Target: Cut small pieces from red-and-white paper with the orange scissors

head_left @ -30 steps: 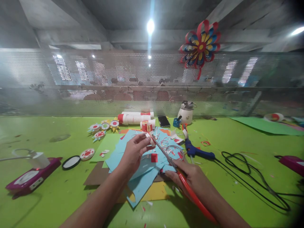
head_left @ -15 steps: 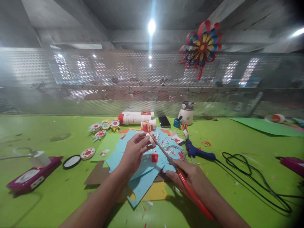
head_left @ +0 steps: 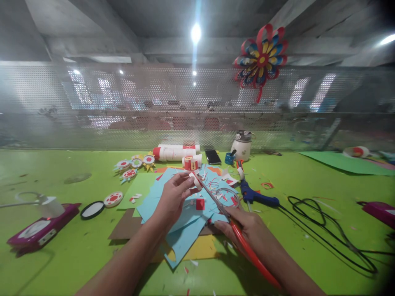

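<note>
Between the fingers of my left hand is a small white-and-red paper ring, held over the pile of light blue paper. My right hand is closed round the red handles of a pair of scissors. Their blades point up and left, and the tips reach the ring's right side. Whether the blades are on the paper or just beside it I cannot tell. Below the hands, a small red paper square lies on the blue sheets among paper scraps. A clear tape roll sits behind the right hand.
A blue glue gun and its black cable lie at right. White rolls, a phone, a blue jar and a lidded bottle stand behind. Paper flowers and a purple power strip are at left.
The view has shifted very slightly. Both hands, the paper ring and the scissors keep almost the same pose; the scissor handles sit marginally closer to the lower right.
</note>
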